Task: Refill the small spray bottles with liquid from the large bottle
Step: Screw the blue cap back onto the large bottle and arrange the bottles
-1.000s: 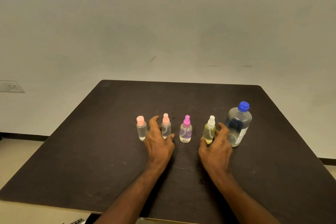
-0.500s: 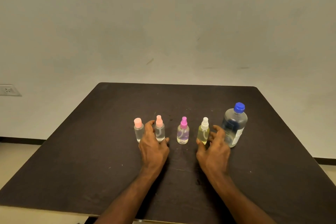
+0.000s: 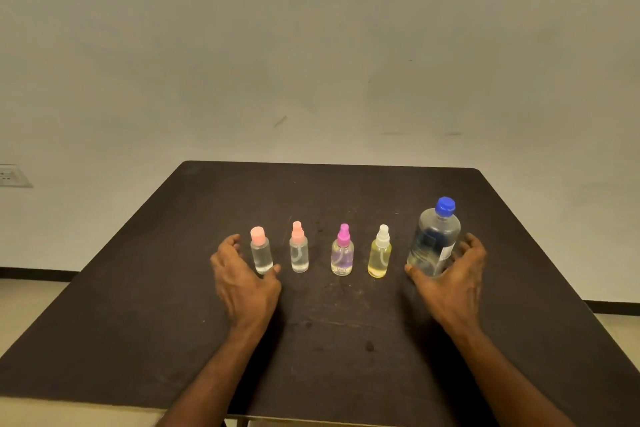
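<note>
Several small spray bottles stand in a row on the dark table (image 3: 346, 191): a clear one with a peach cap (image 3: 260, 253), a clear one with a peach sprayer (image 3: 299, 251), a pink-topped one (image 3: 342, 255) and a yellow one with a white sprayer (image 3: 380, 255). The large clear bottle with a blue cap (image 3: 434, 239) stands upright at the right end. My left hand (image 3: 242, 279) cups the peach-capped bottle, thumb at its base, fingers spread to its left. My right hand (image 3: 453, 274) curves loosely around the large bottle's lower part.
A pale wall rises behind the table, with a socket (image 3: 12, 176) at the far left. The table's near edge runs along the bottom, with floor visible past both side edges.
Both hands have moved outward. The left went from the second spray bottle to the leftmost one. The right went from the yellow bottle to the large bottle.
</note>
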